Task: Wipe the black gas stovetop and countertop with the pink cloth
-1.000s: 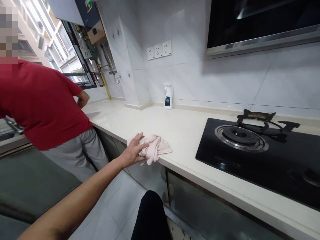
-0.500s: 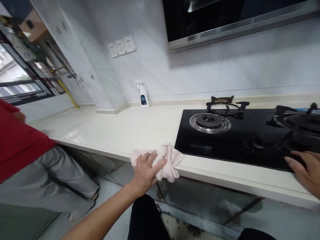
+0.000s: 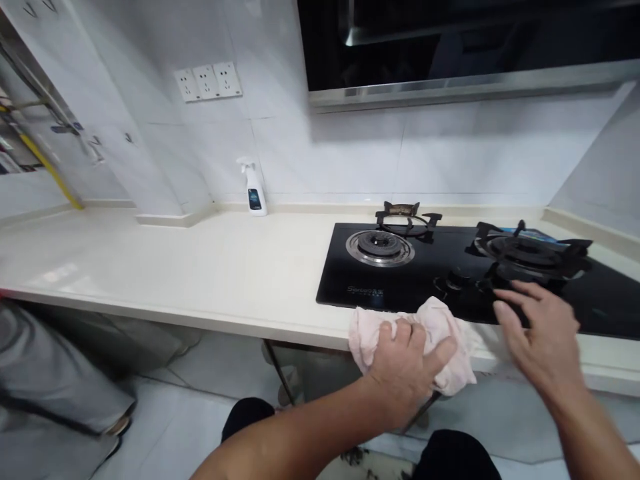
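A pale pink cloth (image 3: 445, 333) lies bunched over the front edge of the counter, just in front of the gas stove (image 3: 360, 280). My left hand (image 3: 403, 363) presses on it with the fingers curled into the fabric. To the right, my right hand (image 3: 543, 327) hovers near the stove's front edge and knobs, fingers apart and holding nothing. The left burner (image 3: 380, 248) is bare, and its pot support (image 3: 409, 220) sits behind it at the stove's back edge. Another pot support (image 3: 533, 253) stands over the right burner.
A white spray bottle (image 3: 255, 190) stands against the tiled wall on the cream countertop (image 3: 165, 267). The range hood (image 3: 450, 53) hangs above the stove. At the lower left, a person in grey trousers (image 3: 55, 387) stands beside the counter.
My left hand has slid the cloth rightward along the counter edge, below the stove. The view has turned right, and more of my right hand and the stove shows.
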`<state>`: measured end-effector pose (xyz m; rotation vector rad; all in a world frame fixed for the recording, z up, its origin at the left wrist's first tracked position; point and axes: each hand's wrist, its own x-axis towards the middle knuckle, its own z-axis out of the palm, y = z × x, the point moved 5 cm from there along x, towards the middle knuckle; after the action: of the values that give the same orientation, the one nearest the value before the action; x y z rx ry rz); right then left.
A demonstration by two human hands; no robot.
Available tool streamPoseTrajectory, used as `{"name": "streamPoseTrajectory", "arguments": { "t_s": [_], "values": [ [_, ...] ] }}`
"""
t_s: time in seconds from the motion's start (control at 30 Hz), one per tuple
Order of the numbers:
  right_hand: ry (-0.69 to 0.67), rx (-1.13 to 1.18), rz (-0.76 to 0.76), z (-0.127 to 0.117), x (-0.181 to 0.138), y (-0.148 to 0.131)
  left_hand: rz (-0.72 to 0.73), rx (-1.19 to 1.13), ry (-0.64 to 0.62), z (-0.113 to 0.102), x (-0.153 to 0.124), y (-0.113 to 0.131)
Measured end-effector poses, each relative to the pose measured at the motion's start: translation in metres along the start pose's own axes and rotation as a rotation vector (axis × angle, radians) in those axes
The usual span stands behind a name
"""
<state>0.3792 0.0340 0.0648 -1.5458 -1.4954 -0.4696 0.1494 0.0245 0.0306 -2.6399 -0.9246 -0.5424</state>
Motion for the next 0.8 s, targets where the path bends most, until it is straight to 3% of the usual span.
{"name": "streamPoseTrajectory", "arguments": {
  "t_s": [0.13, 0.23, 0.37, 0.47, 0.57, 0.63, 0.8],
  "values": [
    [-0.181, 0.293, -0.196, 0.000, -0.038, -0.085, -0.034, -0.433, 0.054, -0.027, -0.003, -0.017],
    [-0.393, 0.203, -0.372, 0.021, -0.059, -0.144, 0.005, -0.720, 0.097, -0.055, -0.029, -0.050],
    [-0.502, -0.028, -0.319, 0.051, -0.059, -0.184, -0.075, -0.631, 0.193, -0.083, -0.062, -0.113],
    [-0.510, -0.069, -0.318, 0.065, -0.053, -0.201, -0.230, -0.475, 0.316, -0.087, -0.066, -0.158],
    [-0.486, -0.054, -0.400, 0.070, -0.051, -0.201, -0.289, -0.395, 0.368, -0.075, -0.058, -0.182],
    [-0.454, -0.036, -0.422, 0.066, -0.049, -0.184, -0.261, -0.376, 0.363, -0.062, -0.052, -0.188],
    [-0.265, -0.073, -0.264, 0.030, -0.040, -0.091, -0.230, -0.331, 0.316, -0.041, -0.051, -0.191]
  ]
}}
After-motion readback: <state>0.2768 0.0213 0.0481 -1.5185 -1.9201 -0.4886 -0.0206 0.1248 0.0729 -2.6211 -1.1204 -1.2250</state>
